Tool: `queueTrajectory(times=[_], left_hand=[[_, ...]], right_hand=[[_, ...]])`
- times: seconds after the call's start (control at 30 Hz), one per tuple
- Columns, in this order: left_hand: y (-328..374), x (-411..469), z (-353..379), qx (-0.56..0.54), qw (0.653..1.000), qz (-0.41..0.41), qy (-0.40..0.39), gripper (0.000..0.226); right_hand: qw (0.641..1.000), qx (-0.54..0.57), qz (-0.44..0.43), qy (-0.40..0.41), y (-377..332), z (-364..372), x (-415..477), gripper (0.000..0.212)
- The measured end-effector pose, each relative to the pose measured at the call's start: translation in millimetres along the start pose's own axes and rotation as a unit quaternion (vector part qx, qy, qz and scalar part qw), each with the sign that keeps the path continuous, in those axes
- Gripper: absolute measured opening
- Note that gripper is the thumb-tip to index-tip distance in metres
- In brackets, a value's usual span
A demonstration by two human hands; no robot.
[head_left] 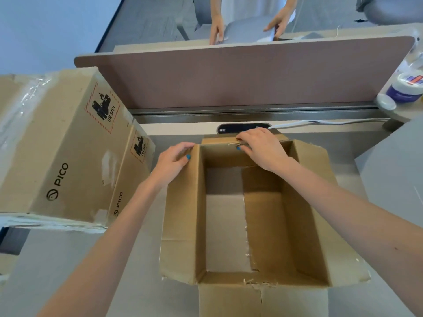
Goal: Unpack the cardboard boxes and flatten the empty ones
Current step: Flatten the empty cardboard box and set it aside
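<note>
One box (304, 213), seemingly empty, gripped by left hand (173, 163), right hand (262, 149).

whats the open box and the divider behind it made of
The open box: brown corrugated cardboard, matt and uncoated, going by its frayed torn edges and creased flaps. The divider: looks like a fabric- or felt-covered panel, matt brownish with no shine; its core is hidden.

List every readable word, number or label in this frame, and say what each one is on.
"PICO": side of the large cardboard box.
"UN 3481": red-bordered warning label on that box.
"PICO" and "UN 3481": second box against it.
Logo on the jar: too blurred to read.
White mark on the black desk panel: too small to read.
The open box: no print visible.
</note>
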State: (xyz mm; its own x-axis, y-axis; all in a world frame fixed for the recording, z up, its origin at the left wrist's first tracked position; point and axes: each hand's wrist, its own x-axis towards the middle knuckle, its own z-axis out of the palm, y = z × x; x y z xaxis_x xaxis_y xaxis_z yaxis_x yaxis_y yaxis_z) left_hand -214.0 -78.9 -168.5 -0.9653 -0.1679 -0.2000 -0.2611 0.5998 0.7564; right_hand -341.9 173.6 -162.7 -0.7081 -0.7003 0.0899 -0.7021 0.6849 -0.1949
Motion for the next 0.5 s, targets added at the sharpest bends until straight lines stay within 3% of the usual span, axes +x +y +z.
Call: queueTrajectory(times=[0.17,0.5], left_hand=[[0.5,7.3,-13.0,-0.017,0.999,-0.03,-0.039,0.031],[53.4,4.6,-51.8,-0.047,0.997,0.061,0.001,0.024]], right_hand=[[1.0,-0.001,0.017,-0.013,-8.6,-0.6,-0.1,0.025],[0.996,0.057,0.058,0.038,-15.9,-50.7,1.3,0.03]])
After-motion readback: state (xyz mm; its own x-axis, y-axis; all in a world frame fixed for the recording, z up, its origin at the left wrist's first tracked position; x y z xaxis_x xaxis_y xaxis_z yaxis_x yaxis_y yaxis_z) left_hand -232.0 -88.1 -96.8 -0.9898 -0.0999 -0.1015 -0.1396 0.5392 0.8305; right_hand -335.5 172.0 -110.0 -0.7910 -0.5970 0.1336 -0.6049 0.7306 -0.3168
